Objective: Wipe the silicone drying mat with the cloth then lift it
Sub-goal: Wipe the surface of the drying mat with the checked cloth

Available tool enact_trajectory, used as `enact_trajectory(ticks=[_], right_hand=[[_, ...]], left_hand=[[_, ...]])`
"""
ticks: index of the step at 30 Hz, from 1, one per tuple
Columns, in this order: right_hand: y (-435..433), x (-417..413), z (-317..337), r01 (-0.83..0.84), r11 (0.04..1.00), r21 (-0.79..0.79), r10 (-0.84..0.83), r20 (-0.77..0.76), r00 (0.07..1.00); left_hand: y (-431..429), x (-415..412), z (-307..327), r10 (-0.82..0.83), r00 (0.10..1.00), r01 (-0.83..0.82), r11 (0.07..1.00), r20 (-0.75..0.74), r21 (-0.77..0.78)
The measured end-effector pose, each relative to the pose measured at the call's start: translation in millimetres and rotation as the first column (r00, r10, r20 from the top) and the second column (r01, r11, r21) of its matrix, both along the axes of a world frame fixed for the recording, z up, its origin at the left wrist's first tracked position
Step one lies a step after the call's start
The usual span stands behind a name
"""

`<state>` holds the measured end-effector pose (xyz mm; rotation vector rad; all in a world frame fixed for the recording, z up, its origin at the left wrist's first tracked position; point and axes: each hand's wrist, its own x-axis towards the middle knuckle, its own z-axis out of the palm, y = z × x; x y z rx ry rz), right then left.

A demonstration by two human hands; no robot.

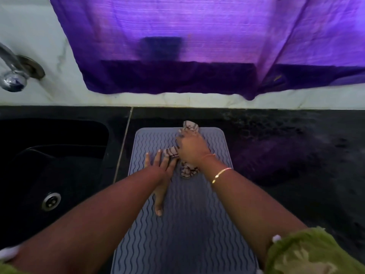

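A grey silicone drying mat [189, 224] with wavy ridges lies lengthwise on the black counter, running from near the wall toward me. My right hand [192, 148] grips a bunched striped cloth [188, 171] on the far part of the mat; cloth ends stick out past my fingers and under my wrist. My left hand [160, 169] rests flat on the mat just left of the cloth, fingers straight, thumb stretched back toward me.
A black sink [53, 165] with a metal drain [51, 200] sits left of the mat. A chrome tap [13, 74] juts from the white wall at upper left. A purple curtain [197, 46] hangs above the counter [296, 155].
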<state>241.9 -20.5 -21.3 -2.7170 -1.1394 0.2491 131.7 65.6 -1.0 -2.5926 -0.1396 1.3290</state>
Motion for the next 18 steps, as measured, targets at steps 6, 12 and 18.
enact_trajectory(ticks=[6,12,18], right_hand=[[-51.5,41.4,19.8,0.465,0.883,-0.069,-0.47,-0.121,0.874],[-10.2,27.2,30.6,0.39,0.905,-0.169,-0.409,-0.092,0.908],[-21.4,8.4,15.0,0.344,0.913,-0.218,-0.363,-0.05,0.93]], left_hand=[[6.6,0.6,-0.2,0.021,1.0,-0.021,0.997,-0.008,-0.077],[5.5,3.2,-1.0,0.002,1.0,-0.004,0.998,-0.023,-0.065],[5.8,1.7,0.1,0.0,1.0,-0.001,0.998,-0.016,-0.07]])
